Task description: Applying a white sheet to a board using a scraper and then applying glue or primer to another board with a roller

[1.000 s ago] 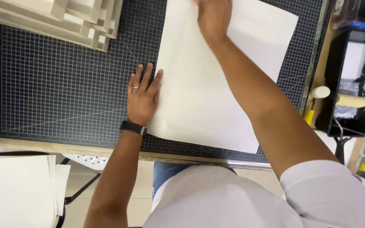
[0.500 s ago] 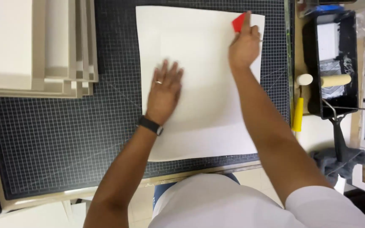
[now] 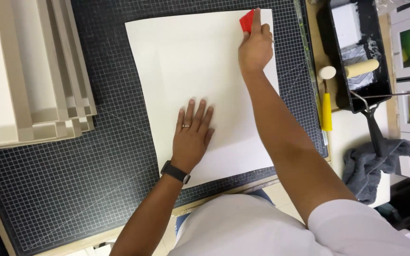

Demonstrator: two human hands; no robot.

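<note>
A large white sheet (image 3: 200, 66) lies flat on a black gridded cutting mat (image 3: 72, 180). My left hand (image 3: 193, 135) rests palm down on the sheet's lower middle, fingers spread, with a ring and a black wrist band. Near the sheet's far right corner my right hand (image 3: 256, 45) grips a small red scraper (image 3: 247, 20) and presses it against the paper. A faint rectangular outline shows under the sheet.
A stack of pale boards (image 3: 29, 71) sits at the left on the mat. To the right stand a black paint tray (image 3: 357, 52) with a roller (image 3: 361, 68), a yellow-handled tool (image 3: 326, 111) and a grey cloth (image 3: 373, 166).
The view has shifted, so the sheet sits more centred and straighter. My left hand moved from the sheet's left edge onto its middle. My right hand stays at the far corner with the red scraper.
</note>
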